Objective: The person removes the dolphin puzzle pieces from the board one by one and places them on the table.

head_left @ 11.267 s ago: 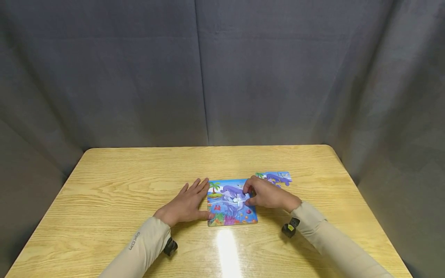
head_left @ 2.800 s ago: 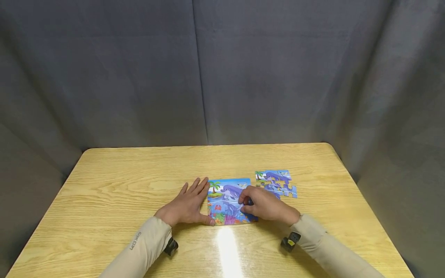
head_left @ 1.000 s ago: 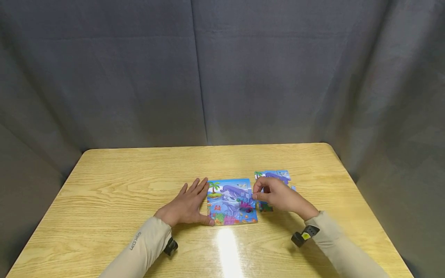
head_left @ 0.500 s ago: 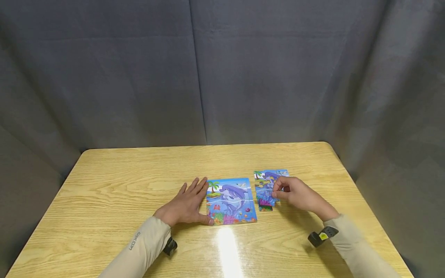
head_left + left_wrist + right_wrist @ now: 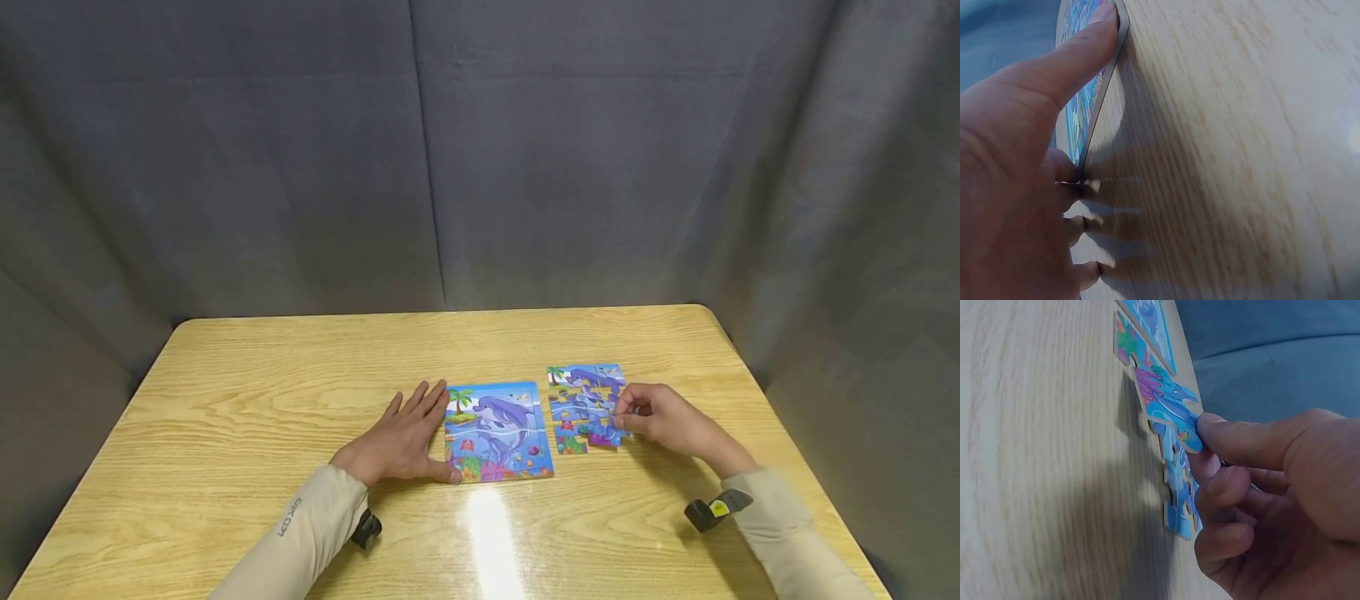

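My left hand (image 5: pixel 397 442) lies spread at the left edge of a dolphin picture board (image 5: pixel 498 433), thumb on its near left corner. In the left wrist view the thumb (image 5: pixel 1079 56) rests on the board's rim and the fingers reach along its side. To the right, my right hand (image 5: pixel 667 421) pinches a jigsaw piece (image 5: pixel 1166 400) with pink coral and blue water between thumb and fingers. It is held tilted over the near right part of a partly joined dolphin jigsaw (image 5: pixel 566 408). The fingers hide some of the jigsaw's right side.
Both the board and the jigsaw lie on a light wooden table (image 5: pixel 300 358), with a narrow gap between them. Grey curtains (image 5: pixel 300 167) hang behind the table and at both sides. A bright light reflection shows on the near tabletop.
My right hand has moved rightward from the picture board to the jigsaw, carrying the coral piece. Since the oldest frame, the jigsaw has grown toward the near side. My left hand has stayed put.
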Action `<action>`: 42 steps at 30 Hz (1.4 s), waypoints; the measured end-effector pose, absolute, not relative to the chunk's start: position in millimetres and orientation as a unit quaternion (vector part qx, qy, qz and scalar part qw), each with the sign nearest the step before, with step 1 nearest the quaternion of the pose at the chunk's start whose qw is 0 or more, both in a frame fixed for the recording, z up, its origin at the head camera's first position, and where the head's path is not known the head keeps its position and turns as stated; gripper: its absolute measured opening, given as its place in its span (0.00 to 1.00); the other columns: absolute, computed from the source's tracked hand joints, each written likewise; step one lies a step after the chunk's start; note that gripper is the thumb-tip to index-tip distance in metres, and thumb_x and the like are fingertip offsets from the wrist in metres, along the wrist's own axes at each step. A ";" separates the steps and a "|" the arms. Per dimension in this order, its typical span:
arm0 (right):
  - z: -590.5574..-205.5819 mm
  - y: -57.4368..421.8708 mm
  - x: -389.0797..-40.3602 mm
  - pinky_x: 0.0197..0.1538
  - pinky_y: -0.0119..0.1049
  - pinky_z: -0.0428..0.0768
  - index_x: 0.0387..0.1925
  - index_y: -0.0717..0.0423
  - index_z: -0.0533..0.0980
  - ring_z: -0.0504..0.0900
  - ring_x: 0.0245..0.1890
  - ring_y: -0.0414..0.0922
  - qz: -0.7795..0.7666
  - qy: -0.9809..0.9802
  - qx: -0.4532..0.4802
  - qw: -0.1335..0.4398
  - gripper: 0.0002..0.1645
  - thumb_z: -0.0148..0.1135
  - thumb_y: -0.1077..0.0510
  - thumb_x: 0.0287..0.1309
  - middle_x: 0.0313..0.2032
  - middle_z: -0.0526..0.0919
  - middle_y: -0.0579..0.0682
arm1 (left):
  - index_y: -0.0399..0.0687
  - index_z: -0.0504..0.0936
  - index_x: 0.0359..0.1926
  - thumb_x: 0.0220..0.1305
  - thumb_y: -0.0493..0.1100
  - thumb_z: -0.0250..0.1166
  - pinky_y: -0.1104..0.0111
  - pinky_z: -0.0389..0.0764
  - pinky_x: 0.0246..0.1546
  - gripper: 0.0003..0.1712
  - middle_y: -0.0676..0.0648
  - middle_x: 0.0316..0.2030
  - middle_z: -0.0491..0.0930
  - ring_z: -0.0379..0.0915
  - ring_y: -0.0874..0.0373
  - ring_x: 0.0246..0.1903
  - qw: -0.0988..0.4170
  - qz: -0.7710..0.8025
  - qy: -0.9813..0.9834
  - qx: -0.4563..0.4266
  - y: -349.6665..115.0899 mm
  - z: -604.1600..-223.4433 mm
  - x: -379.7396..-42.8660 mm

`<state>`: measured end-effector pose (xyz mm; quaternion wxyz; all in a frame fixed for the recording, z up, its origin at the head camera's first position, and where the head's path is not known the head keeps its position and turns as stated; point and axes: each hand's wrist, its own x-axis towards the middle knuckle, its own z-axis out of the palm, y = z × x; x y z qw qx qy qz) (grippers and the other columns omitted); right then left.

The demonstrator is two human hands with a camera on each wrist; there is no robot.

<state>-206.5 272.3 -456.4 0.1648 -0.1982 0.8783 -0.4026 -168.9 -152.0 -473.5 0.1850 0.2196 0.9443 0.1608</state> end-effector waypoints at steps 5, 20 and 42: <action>-460.2 275.3 -208.9 0.27 0.28 0.71 0.38 0.63 0.79 0.70 0.25 0.34 -0.403 0.876 -0.195 0.178 0.04 0.68 0.65 0.69 0.32 0.80 0.51 | 0.40 0.44 0.87 0.61 0.75 0.71 0.35 0.41 0.84 0.73 0.42 0.88 0.37 0.31 0.39 0.88 0.186 0.160 0.944 0.221 -151.7 -472.9 -170.2; -468.3 271.6 -210.7 0.35 0.28 0.75 0.38 0.62 0.81 0.75 0.31 0.35 -0.366 0.897 -0.200 0.145 0.03 0.67 0.64 0.70 0.34 0.86 0.51 | 0.40 0.44 0.87 0.61 0.74 0.72 0.35 0.39 0.84 0.72 0.41 0.88 0.36 0.30 0.40 0.88 0.188 0.162 0.944 0.219 -151.4 -470.8 -171.9; -467.8 223.2 -212.3 0.33 0.28 0.76 0.40 0.58 0.84 0.76 0.29 0.35 -0.366 0.882 -0.254 0.151 0.04 0.65 0.64 0.72 0.35 0.87 0.51 | 0.39 0.44 0.86 0.61 0.74 0.72 0.34 0.40 0.84 0.72 0.41 0.88 0.37 0.31 0.39 0.87 0.187 0.167 0.942 0.221 -152.1 -471.6 -168.1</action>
